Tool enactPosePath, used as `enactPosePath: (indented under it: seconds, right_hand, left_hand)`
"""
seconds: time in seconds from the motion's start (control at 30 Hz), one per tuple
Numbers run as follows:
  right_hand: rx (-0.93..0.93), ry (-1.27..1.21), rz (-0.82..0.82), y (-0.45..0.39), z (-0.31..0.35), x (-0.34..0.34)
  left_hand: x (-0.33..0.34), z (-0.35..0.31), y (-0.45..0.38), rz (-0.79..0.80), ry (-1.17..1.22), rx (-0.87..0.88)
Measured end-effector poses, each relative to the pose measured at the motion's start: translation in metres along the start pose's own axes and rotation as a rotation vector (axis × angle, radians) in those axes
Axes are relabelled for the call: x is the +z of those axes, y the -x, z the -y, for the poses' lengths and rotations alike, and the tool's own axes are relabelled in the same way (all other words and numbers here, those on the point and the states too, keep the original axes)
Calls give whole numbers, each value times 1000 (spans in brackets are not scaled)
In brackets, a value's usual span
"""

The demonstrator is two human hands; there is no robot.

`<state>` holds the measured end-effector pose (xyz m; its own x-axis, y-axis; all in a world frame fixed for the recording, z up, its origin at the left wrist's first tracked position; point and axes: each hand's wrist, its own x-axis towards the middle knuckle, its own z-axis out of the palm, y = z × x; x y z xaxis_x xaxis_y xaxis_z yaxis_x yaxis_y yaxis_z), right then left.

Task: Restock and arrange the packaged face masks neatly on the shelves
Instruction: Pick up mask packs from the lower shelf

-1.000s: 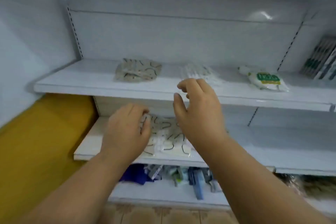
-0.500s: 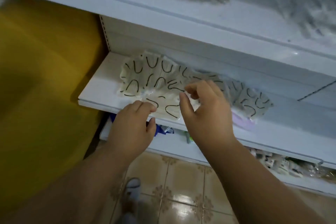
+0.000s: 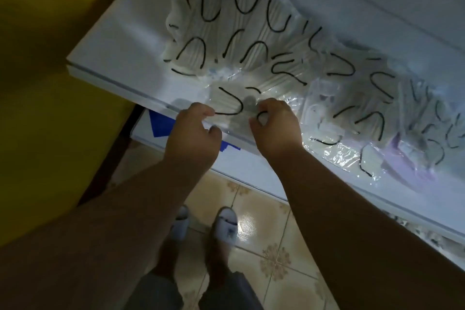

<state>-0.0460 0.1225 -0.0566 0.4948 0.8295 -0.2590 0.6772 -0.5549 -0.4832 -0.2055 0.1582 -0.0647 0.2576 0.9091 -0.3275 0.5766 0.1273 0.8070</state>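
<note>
Both forearms reach forward and down to the front edge of the white shelf. The left hand and right hand sit knuckles-up with fingers curled, each pinching the near edge of one clear packaged face mask that overhangs that edge; more mask packets are spread behind it toward the back

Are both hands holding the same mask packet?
Yes: the left hand and right hand pinch opposite sides of one mask packet at the shelf edge.
</note>
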Motion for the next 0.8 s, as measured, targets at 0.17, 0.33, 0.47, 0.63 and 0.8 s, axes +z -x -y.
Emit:
enactPosePath:
  seconds: [0.17, 0.33, 0.47, 0.63, 0.8]
  right_hand:
    - [-36, 262, 55, -28, -11, 12]
    - [-30, 399, 33, -33, -9, 7]
    - [-38, 399, -18, -39, -7, -3]
    - [470, -547, -115, -53, 1, -24]
    - [757, -871, -144, -56, 13, -25]
  left_hand:
    - [11, -7, -30, -7, 182, -224]
    - [16, -26, -37, -29, 774, -567]
    - [18, -27, -51, 19, 701, -484]
    - [18, -32, -73, 3, 357, -239]
    - [31, -36, -89, 215, 43, -75]
